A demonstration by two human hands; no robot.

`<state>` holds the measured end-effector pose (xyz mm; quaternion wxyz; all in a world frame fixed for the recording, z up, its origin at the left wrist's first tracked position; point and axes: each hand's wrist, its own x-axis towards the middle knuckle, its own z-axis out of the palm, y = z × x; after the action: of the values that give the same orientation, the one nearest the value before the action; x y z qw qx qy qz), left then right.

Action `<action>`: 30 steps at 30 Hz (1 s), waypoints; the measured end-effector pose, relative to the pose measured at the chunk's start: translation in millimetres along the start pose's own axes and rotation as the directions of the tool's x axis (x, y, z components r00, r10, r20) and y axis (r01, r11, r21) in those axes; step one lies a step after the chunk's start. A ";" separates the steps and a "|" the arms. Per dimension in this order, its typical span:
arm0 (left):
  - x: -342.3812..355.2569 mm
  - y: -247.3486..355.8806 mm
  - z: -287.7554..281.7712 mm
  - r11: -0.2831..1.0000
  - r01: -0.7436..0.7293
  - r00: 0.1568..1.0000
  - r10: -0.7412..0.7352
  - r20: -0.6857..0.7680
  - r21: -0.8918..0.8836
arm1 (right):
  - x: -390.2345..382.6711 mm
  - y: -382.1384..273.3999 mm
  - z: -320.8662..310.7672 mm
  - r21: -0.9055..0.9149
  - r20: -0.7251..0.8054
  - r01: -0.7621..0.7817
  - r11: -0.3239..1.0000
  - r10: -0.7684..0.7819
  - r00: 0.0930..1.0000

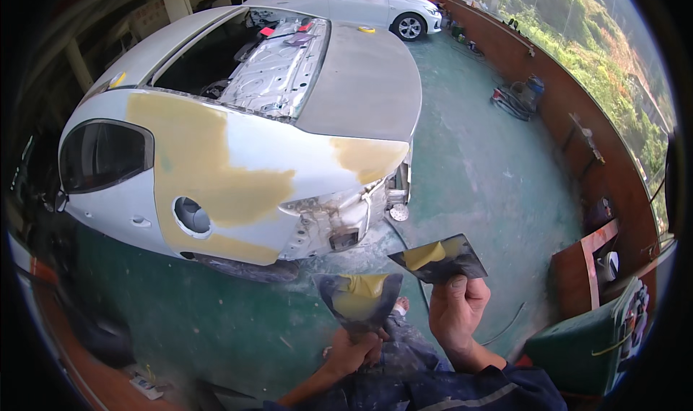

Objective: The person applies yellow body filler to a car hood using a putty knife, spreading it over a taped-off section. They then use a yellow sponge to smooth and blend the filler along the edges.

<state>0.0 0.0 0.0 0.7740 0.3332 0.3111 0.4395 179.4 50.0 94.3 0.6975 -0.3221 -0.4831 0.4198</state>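
My left hand [351, 349] is closed round the narrow end of a dark putty knife [333, 288], whose wide blade carries a mound of yellow filler [361, 287]. Just to the right and a little higher, my right hand [459, 308] pinches a flat dark spreader [473, 261] between thumb and fingers. Yellow filler [424, 255] lies along its left part. The two blades are close together but apart. Beyond them stands a white car body [260, 133] with dried yellow filler patches [191, 133] on its rear side and corner. Neither hand touches the car.
A round opening [192, 217] shows in the car's side, and its rear corner [336, 223] is stripped to bare metal. Another white car [346, 5] stands behind. At right are a green bin [585, 346], a vacuum cleaner [521, 97] and a low red-brown wall [563, 107]. A hose [509, 324] crosses the green floor.
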 end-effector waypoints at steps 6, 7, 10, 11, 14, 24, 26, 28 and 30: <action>78.9 6.8 51.6 0.986 -0.022 0.982 0.052 0.181 -0.163 | 85.9 -5.7 -68.7 -0.336 0.358 -0.033 0.941 0.160 0.920; 91.5 3.3 51.7 0.986 -0.022 0.979 0.054 0.195 -0.165 | 104.4 -5.3 -82.2 -0.437 0.421 0.014 0.899 0.191 0.887; 130.9 7.5 68.0 0.989 -0.037 0.986 0.059 0.156 -0.140 | 128.6 10.6 -125.1 -0.552 0.307 -0.092 0.829 0.305 0.901; 144.5 10.2 73.8 0.991 -0.047 0.989 0.064 0.136 -0.126 | 131.7 21.3 -141.5 -0.556 0.218 -0.167 0.814 0.337 0.916; 177.0 13.4 102.7 0.998 -0.042 0.999 0.041 0.019 0.055 | 140.5 35.4 -186.6 -0.162 -0.113 -0.349 0.923 0.334 0.936; 253.6 22.5 136.7 0.987 0.141 0.974 -0.124 -0.192 0.077 | 197.8 28.6 -200.3 -0.737 0.442 0.541 0.405 -0.317 0.839; 267.7 26.5 138.7 0.980 0.160 0.974 -0.138 -0.182 0.115 | 209.1 33.0 -198.1 -0.735 0.507 0.590 0.334 -0.307 0.806; 285.8 29.3 142.2 0.977 0.177 0.967 -0.150 -0.205 0.118 | 224.4 36.4 -201.8 -0.735 0.545 0.619 0.278 -0.301 0.783; 304.4 39.0 146.7 0.978 0.154 0.977 -0.130 -0.169 0.139 | 241.9 40.3 -204.5 -0.744 0.562 0.624 0.237 -0.283 0.777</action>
<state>223.0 249.9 59.1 0.7487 0.3316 0.4271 0.3833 405.2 275.7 90.9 0.4103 -0.4188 -0.8046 -0.0937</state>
